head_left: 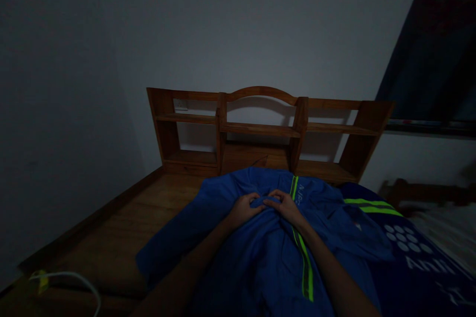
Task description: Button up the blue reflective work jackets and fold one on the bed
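While the blue jacket (241, 267) lies on the wooden bed (148, 213) in front of the shelved headboard (260, 130), the left hand (242, 210) and right hand (286, 207) meet before that headboard's middle section, fingers of both pinching the jacket's cloth. Working this gathered fold looks like the step in hand; the next move seems to call for a light, steady two-handed pinch.

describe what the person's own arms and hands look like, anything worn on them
The left hand and right hand wear no gloves. Both slim forearms are bare, with no sleeves, watch or bracelet showing. It's too dim to make out finer markings.
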Demonstrator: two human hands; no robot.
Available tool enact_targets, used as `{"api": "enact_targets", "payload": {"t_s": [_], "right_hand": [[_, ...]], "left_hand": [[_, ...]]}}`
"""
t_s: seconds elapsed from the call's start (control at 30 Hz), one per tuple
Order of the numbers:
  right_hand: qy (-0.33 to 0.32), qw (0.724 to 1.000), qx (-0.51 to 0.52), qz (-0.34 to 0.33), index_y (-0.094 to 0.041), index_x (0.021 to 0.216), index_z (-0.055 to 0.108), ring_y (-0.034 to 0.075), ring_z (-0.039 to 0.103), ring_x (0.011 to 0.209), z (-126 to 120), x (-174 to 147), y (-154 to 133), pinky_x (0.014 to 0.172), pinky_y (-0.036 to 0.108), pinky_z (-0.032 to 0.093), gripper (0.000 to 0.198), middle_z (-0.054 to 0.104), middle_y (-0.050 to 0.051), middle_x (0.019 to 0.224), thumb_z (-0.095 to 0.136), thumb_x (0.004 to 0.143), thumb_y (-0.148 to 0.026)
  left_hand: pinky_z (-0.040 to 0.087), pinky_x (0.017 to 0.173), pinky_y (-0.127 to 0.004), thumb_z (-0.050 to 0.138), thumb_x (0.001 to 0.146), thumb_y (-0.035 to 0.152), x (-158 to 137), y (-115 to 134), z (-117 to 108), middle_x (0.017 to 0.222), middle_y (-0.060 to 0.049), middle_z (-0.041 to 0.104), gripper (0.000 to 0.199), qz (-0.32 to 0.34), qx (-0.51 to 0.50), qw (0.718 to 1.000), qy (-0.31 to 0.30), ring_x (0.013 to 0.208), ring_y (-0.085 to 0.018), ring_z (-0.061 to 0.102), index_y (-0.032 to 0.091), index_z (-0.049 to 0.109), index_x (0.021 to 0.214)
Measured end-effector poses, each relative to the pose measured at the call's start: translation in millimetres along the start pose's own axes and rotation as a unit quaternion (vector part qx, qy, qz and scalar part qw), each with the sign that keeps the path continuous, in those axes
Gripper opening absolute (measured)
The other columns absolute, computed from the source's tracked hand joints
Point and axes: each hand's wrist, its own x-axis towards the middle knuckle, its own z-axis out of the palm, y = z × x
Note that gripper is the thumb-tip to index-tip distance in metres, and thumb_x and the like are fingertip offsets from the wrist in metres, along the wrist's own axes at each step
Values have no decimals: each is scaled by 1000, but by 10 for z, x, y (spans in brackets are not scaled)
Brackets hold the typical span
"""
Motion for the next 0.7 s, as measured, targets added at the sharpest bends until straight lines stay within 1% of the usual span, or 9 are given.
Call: {"api": "enact_targets", "payload": {"t_s": [0.13, 0.23, 0.3, 0.33, 0.47, 0.53, 0.6, 0.63, 0.7], "right_hand": [[37, 999, -18, -11, -18, 82, 53, 16, 58, 71, 19, 8, -18, 61, 24, 44, 33, 61, 1, 77, 66, 68, -44], [81, 994, -54, -39, -18, 85, 56, 18, 59, 80, 17, 26, -16, 68, 26, 46, 25, 63, 3, 86, 62, 71, -38], [105, 987, -105, -57, -19, 88, 60, 19, 59, 87, -1, 31, -25, 76, 28, 45, 21, 63, 3, 94, 58, 73, -33], [115, 982, -139, -58, -19, 90, 61, 19, 59, 88, -16, 29, -34, 77, 29, 44, 20, 63, 3, 94, 57, 73, -31], [155, 946, -282, -44, -24, 95, 64, 21, 60, 80, -152, 1, -83, 71, 29, 43, 22, 65, 2, 83, 52, 76, -26], [190, 920, -339, -41, -25, 96, 64, 21, 60, 78, -276, -12, -92, 70, 30, 41, 23, 65, 3, 80, 48, 78, -24], [231, 898, -374, -23, -24, 95, 64, 22, 60, 77, -413, -12, -78, 69, 30, 40, 23, 66, 5, 82, 47, 79, -24], [247, 890, -382, -13, -24, 95, 63, 23, 60, 77, -471, -7, -62, 69, 31, 40, 23, 66, 6, 84, 47, 79, -24], [251, 889, -384, 0, -22, 99, 61, 23, 60, 77, -534, 10, -15, 70, 31, 41, 24, 65, 7, 85, 46, 80, -25]], "left_hand": [[41, 74, -25, 58, 75, 49, -16, 35, -18, 88, -1, 64, 35, -11, 96, 995, 35, 81, -17, 58, 22, 60, 97], [40, 79, -29, 56, 76, 52, -18, 59, -52, 90, -4, 63, 38, 6, 191, 979, 75, 85, -20, 57, 22, 58, 99], [38, 84, -31, 53, 80, 49, -7, 92, -88, 94, -6, 61, 35, 31, 244, 965, 90, 90, -22, 55, 22, 56, 101], [37, 86, -32, 51, 81, 47, 4, 113, -111, 96, -7, 61, 34, 39, 266, 958, 94, 92, -22, 54, 21, 55, 103], [36, 89, -34, 51, 83, 34, 77, 200, -213, 102, -9, 57, 28, 54, 338, 936, 78, 99, -24, 50, 20, 53, 107], [36, 88, -34, 51, 83, 29, 117, 213, -243, 105, -9, 55, 26, 55, 351, 933, 54, 100, -23, 50, 20, 53, 107], [39, 84, -31, 52, 81, 28, 145, 182, -232, 105, -9, 55, 29, 29, 334, 942, 34, 97, -22, 52, 20, 51, 109], [40, 81, -30, 54, 80, 29, 152, 149, -207, 105, -8, 54, 31, 9, 316, 948, 26, 95, -21, 53, 20, 51, 110], [42, 77, -28, 59, 76, 31, 152, 53, -125, 105, -7, 54, 35, -33, 278, 960, 14, 91, -20, 54, 20, 52, 108]]}}
